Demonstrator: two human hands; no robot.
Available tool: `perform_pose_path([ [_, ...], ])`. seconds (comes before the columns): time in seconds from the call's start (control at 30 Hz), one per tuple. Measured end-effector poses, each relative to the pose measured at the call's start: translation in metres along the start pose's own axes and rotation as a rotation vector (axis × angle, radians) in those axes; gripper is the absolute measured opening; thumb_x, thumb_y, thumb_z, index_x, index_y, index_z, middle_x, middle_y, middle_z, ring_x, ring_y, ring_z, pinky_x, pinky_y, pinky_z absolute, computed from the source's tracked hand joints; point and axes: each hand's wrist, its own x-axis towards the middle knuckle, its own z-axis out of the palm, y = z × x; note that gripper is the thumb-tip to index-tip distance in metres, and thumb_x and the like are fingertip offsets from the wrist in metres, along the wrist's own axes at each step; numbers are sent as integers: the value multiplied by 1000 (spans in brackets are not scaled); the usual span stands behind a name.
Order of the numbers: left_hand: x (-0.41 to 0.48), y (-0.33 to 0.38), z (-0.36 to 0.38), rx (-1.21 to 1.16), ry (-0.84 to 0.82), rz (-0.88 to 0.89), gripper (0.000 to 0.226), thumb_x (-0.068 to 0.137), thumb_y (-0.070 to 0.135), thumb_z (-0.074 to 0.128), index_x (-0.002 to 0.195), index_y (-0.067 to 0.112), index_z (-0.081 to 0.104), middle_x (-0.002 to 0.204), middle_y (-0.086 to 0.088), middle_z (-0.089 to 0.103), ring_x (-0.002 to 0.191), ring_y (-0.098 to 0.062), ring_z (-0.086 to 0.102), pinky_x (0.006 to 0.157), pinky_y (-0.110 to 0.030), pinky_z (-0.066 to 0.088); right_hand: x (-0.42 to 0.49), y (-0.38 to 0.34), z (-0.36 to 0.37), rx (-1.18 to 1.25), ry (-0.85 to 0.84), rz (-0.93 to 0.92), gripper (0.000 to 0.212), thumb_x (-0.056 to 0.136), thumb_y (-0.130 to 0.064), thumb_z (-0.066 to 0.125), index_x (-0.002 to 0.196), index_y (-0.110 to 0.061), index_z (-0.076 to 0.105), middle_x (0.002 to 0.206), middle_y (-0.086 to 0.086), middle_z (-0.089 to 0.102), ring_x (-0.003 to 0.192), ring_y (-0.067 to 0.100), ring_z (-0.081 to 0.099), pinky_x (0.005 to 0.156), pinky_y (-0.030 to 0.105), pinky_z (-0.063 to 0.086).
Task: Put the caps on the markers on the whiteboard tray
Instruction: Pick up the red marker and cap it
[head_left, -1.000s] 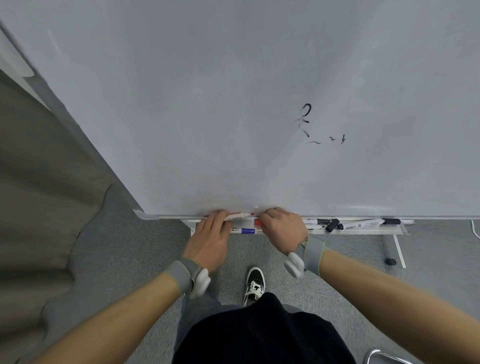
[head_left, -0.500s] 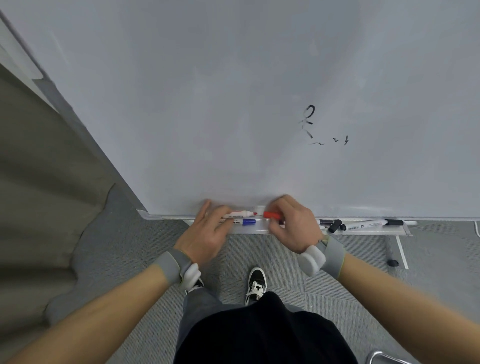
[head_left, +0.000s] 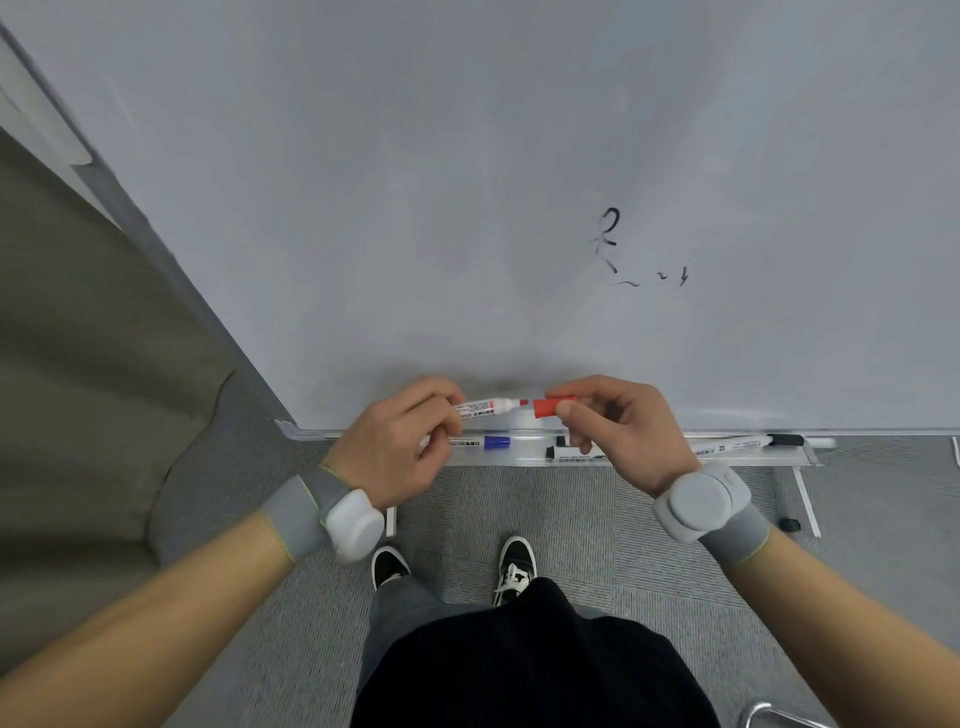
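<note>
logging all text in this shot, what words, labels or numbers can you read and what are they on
Nothing reads clearly.
Red marker, in the left hand: barrel print too blurred.
Blue marker: label too small.
Black marker: label too small.
Far right marker: print blurred.
Whiteboard: black scribbles, one loosely like "2", not legible.

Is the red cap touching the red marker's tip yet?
Cannot tell. In the head view the red cap sits right at the marker's red tip; no clear gap or contact shows.

The right hand (head_left: 618, 431) covers part of a black marker (head_left: 576, 457) on the whiteboard tray (head_left: 524, 460); marker label print is too small to read.
</note>
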Motion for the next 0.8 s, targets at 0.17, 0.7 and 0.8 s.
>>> perform_pose_path([
  [0.17, 1, 14, 2, -50, -16, -9, 11, 78, 3, 52, 78, 8, 62, 97, -4, 65, 73, -15, 58, 63, -23, 48, -2, -8, 1, 5, -34, -28, 13, 89, 0, 65, 96, -9, 72, 56, -11, 67, 49, 5, 57, 52, 18, 50],
  [0.7, 9, 30, 1, -173, 45, -172, 23, 73, 4, 76, 92, 16, 73, 81, 6, 72, 71, -1, 61, 68, -11, 47, -12, -13, -5, -75, -90, -71, 19, 84, -3, 73, 97, -15, 72, 75, -6, 77, 60, 7, 68, 61, 16, 51],
  [0.8, 10, 32, 0, -206, 42, -178, 22, 74, 4, 75, 92, 16, 74, 80, 6, 72, 70, -2, 62, 67, -12, 48, -12, -13, -7, -94, -103, -93, 21, 83, -4, 74, 98, -19, 73, 68, -14, 74, 60, 2, 67, 60, 12, 49],
])
